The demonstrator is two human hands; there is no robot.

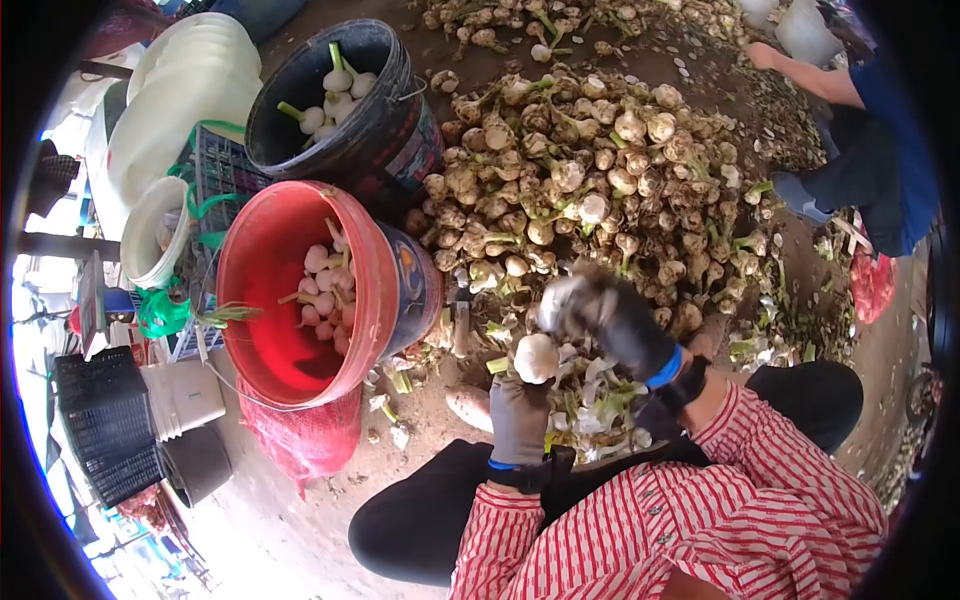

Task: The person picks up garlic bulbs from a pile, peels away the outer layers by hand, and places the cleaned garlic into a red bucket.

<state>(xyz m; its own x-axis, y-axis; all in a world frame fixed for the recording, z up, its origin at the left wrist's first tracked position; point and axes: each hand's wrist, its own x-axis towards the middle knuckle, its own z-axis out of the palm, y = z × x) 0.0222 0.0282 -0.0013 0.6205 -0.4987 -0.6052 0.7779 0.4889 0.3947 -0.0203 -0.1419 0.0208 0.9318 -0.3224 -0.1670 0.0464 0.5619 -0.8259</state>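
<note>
My left hand [519, 418], in a grey glove, is closed around the lower part of a white garlic bulb [537, 358]. A cut green stem [498, 365] shows at the bulb's left. Just up and to the right, my right hand [612, 322], in a dark, dirty glove, is over the peelings. Its fingers are smeared by motion, so what they hold, if anything, does not show. Beyond both hands lies a large heap of soil-covered garlic [590, 180]. Torn skins and leaf scraps [590, 405] lie below my hands.
At the left, a red bucket [255, 320] and a dark bucket [400, 145] hold cleaned garlic bulbs. A red mesh sack [320, 440] lies under the red bucket. Black crates [105, 425] stand farther left. Another person [880, 150] works at the upper right.
</note>
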